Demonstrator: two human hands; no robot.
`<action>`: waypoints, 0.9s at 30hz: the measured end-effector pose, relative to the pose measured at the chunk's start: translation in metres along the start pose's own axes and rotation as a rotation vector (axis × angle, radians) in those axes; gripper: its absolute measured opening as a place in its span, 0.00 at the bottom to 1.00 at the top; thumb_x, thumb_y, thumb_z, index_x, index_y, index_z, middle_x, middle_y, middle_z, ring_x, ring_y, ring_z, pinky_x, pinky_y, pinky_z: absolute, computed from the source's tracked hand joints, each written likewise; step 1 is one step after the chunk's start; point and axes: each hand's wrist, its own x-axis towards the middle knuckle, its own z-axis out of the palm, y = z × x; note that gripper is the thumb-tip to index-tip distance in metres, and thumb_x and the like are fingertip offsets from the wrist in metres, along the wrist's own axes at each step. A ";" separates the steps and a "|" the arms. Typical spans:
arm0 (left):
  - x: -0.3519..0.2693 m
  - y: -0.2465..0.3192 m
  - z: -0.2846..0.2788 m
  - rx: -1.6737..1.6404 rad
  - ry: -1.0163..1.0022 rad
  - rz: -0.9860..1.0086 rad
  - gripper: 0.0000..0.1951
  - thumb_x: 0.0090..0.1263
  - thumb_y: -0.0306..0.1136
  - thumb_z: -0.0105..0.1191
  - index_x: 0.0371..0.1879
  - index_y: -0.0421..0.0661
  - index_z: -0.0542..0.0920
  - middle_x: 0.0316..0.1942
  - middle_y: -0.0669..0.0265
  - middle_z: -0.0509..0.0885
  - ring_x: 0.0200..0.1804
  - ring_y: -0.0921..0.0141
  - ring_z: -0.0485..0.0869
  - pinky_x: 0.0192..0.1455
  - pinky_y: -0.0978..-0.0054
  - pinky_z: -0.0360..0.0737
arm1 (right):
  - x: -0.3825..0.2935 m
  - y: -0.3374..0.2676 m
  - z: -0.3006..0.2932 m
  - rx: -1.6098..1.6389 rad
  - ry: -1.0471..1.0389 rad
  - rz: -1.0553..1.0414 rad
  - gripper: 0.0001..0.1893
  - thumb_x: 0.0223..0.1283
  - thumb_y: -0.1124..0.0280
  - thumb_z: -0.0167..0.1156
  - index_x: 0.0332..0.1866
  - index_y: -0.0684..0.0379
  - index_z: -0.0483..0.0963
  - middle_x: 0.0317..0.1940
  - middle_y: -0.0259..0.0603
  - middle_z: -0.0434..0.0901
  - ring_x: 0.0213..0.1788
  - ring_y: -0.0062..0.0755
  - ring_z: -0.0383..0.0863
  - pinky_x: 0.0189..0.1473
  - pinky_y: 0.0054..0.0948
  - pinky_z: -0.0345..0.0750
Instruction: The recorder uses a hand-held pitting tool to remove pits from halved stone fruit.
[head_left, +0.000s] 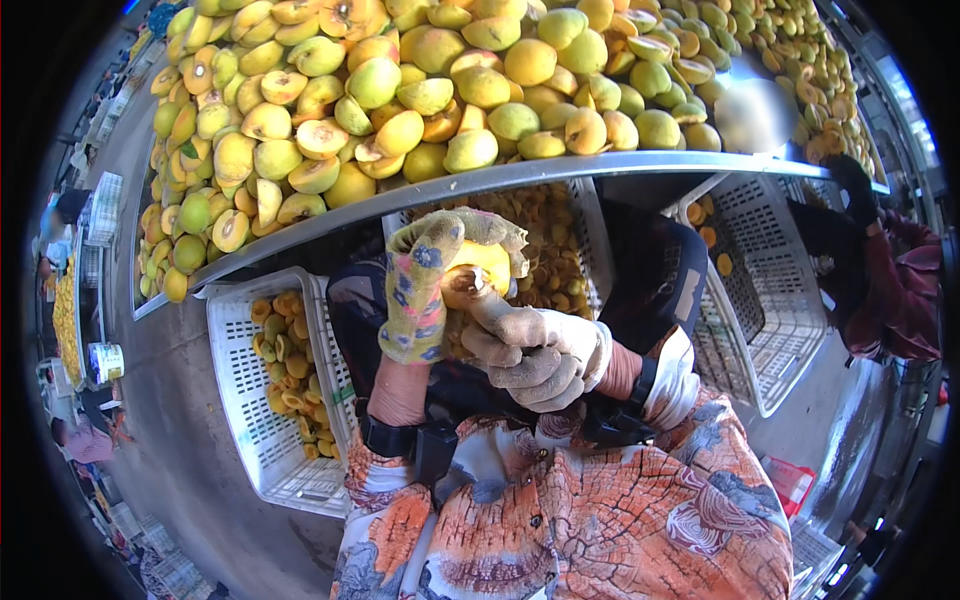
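My left hand (427, 277), in a flower-patterned work glove, holds a yellow peach (484, 262) with its cut side toward me. The fingers wrap over the far side of the fruit. My right hand (540, 349), in a soiled pale glove, is curled with its forefinger stretched up against the peach. At that fingertip shows a small metal tool (478, 280); most of it is hidden by the glove and the fruit. Both hands are above my lap, just in front of the metal table rim (450, 184).
Halved peaches (450, 90) heap the table. Beneath my hands stands a crate of peach pieces (551, 247). A white crate (247, 420) with peach halves is at left, another crate (780, 322) at right. A person in a dark red sleeve (892, 292) sits at far right.
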 end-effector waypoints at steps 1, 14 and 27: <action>0.004 -0.005 -0.003 -0.006 -0.013 0.018 0.15 0.66 0.37 0.60 0.42 0.37 0.84 0.36 0.62 0.87 0.36 0.72 0.85 0.43 0.75 0.83 | -0.002 -0.002 0.002 -0.022 0.006 0.004 0.12 0.74 0.60 0.46 0.34 0.54 0.64 0.13 0.23 0.57 0.06 0.09 0.51 0.04 0.14 0.52; -0.021 0.009 0.047 0.012 0.125 0.027 0.28 0.74 0.58 0.38 0.50 0.42 0.75 0.42 0.52 0.81 0.31 0.61 0.83 0.32 0.63 0.84 | -0.008 0.013 0.027 -0.483 0.608 -0.037 0.19 0.70 0.50 0.47 0.23 0.46 0.65 0.12 0.20 0.60 0.09 0.11 0.57 0.09 0.14 0.58; -0.006 -0.015 0.008 0.630 -0.129 0.186 0.26 0.76 0.50 0.43 0.36 0.33 0.80 0.32 0.56 0.85 0.30 0.66 0.83 0.37 0.72 0.82 | -0.027 0.031 0.047 -0.482 0.679 -0.177 0.20 0.74 0.48 0.41 0.33 0.51 0.69 0.13 0.20 0.63 0.10 0.11 0.58 0.11 0.14 0.59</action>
